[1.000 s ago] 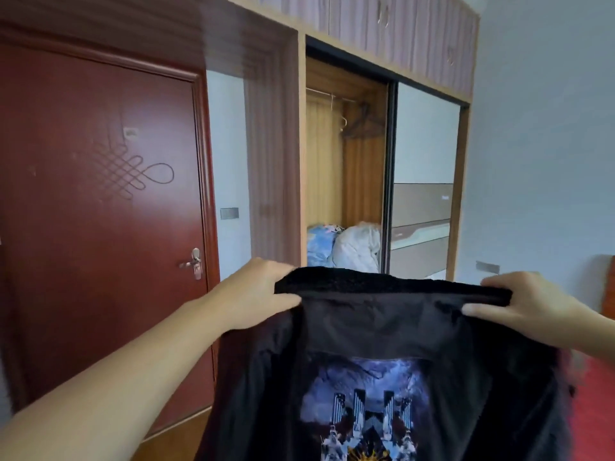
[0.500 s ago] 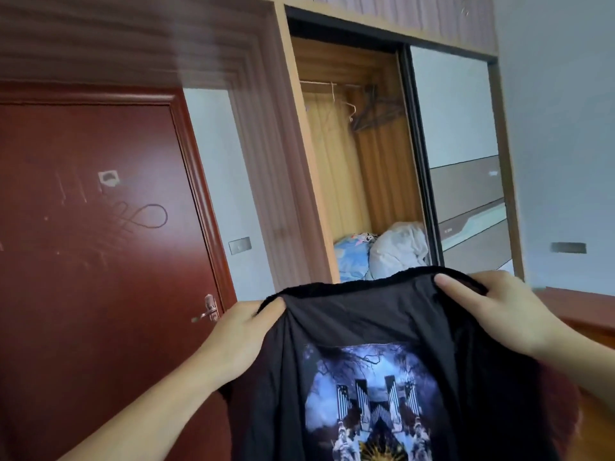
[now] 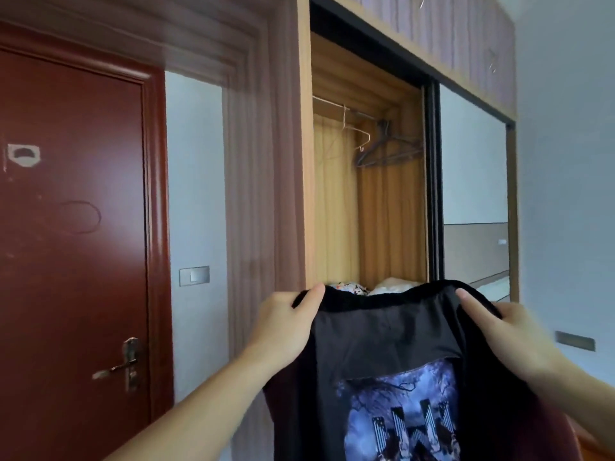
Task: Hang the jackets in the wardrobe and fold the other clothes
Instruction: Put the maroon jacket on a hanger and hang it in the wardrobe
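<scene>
Head view: left hand (image 3: 286, 324) and right hand (image 3: 509, 334) are gripping the black jacket (image 3: 392, 354) collar, facing the open wardrobe (image 3: 366, 201).

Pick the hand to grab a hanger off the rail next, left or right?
Right, probably. The dark hangers hang at the rail's right end, above and nearer the right hand. The left hand can keep gripping the jacket collar.
</scene>
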Demonstrator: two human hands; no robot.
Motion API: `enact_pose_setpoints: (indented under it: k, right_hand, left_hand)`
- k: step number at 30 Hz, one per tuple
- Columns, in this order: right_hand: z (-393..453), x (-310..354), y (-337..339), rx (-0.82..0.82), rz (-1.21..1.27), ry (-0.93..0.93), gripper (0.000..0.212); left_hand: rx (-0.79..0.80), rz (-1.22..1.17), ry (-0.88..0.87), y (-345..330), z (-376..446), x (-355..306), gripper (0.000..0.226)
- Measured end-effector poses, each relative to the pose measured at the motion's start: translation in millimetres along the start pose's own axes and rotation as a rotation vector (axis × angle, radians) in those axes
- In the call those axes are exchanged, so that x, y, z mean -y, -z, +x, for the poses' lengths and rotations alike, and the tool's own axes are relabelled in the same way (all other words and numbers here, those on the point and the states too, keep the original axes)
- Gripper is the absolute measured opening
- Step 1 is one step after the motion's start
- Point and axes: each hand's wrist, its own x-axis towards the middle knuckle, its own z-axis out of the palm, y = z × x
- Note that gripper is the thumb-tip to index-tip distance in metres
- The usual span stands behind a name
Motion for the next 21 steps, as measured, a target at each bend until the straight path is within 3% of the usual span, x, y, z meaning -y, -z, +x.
enact_pose_setpoints:
  k: [2, 5, 9, 14, 18, 21]
  right_hand:
    - [34.8, -23.0, -13.4, 0.012, -0.087, 0.027, 0.053]
    - [95.3, -53.8, -28.4, 0.022, -0.222, 0.033, 0.049]
    - [170.9, -87.5, -34.6, 0.032, -0.313, 0.048, 0.038]
    - [242.1, -133.1, -36.8, 0.121, -0.279, 0.109, 0.060]
    - [310.9, -176.3, -46.6, 0.111, -0.218, 0.214, 0.070]
    - [367.9, -193.3, -56.5, 0.118, -0.100, 0.252, 0.065]
  left_hand:
    - [0.023, -0.074, -0.066, -21.5, 34.1, 17.6, 0.073]
    - [0.094, -0.074, -0.158, -46.5, 89.8, 39.1, 0.037]
    - [0.119, -0.046, -0.230, -92.2, 168.8, 59.7, 0.045]
    - [0.078, 0.034, -0.191, -158.5, 250.4, 68.3, 0.053]
    - [-0.039, 0.107, -0.205, -202.2, 310.7, 63.5, 0.052]
    - [-0.163, 0.181, -0.190, -217.3, 353.0, 52.1, 0.051]
